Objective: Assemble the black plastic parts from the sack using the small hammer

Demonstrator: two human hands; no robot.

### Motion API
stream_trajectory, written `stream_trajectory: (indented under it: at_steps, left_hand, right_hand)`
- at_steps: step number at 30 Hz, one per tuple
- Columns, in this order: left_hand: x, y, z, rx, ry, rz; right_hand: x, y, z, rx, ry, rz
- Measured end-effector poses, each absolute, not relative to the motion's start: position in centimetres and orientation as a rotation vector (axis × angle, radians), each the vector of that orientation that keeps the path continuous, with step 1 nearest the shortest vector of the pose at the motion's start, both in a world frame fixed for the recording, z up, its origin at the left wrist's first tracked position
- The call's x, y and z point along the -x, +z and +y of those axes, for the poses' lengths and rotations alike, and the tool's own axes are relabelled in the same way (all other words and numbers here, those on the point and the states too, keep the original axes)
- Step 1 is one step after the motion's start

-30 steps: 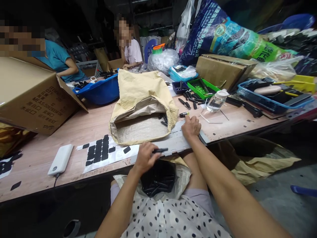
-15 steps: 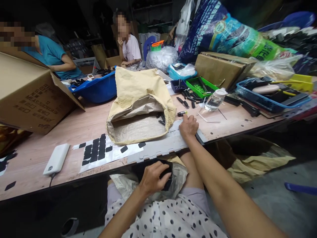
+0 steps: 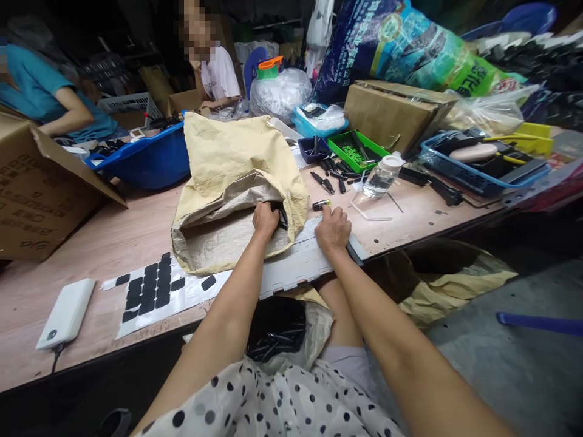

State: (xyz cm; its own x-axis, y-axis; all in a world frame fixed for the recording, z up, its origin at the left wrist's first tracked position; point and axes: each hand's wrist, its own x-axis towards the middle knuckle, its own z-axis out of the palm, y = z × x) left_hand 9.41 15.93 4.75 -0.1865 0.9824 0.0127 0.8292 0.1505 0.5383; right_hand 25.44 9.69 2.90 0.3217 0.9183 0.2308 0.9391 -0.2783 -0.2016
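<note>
My left hand (image 3: 266, 220) reaches into the mouth of a beige woven sack (image 3: 228, 142) lying on the table. Its fingers are closed at several slim black pieces (image 3: 283, 218), and their exact grip is partly hidden. Resting on the grey board (image 3: 298, 261) at the table edge, my right hand (image 3: 333, 229) is curled into a fist, its contents hidden. Just beyond its knuckles is a short black piece with a yellow band (image 3: 321, 205). A dark bar (image 3: 354, 254) shows beside the right wrist. In my lap an open sack holds many black stick-like parts (image 3: 277, 343).
A white sheet with black stickers (image 3: 150, 288) and a white power bank (image 3: 66, 312) lie left. Right stand a clear bottle (image 3: 383, 177), a green tray (image 3: 348, 149) and a blue basket (image 3: 485, 161). A blue basin (image 3: 143, 158) and carton (image 3: 50, 188) stand left; two people sit beyond.
My left hand has gone from above the lap sack up into the mouth of the table sack, uncovering the black parts in my lap. My right hand stays on the board. The view has shifted.
</note>
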Motion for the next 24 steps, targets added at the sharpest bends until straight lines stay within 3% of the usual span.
stream_trajectory:
  at_steps: [7,10,14,24]
  left_hand:
    - [-5.7,5.7,11.2,-1.748,0.778,2.07]
    - [-3.2,5.7,5.9,-1.872,0.901,1.836]
    - [-1.3,4.5,0.8,-2.087,0.79,1.484]
    - [-1.3,2.1,1.1,-2.065,0.825,1.527]
  right_hand:
    - [-25.4,3.2,9.6,2.303,-0.085,-1.663]
    - [-25.5,3.1,9.7,2.288,-0.099,-1.66]
    - [-25.7,2.9,9.9,2.274,-0.098,-1.654]
    - [-27.6,3.3,9.8,2.169,0.086,-1.438]
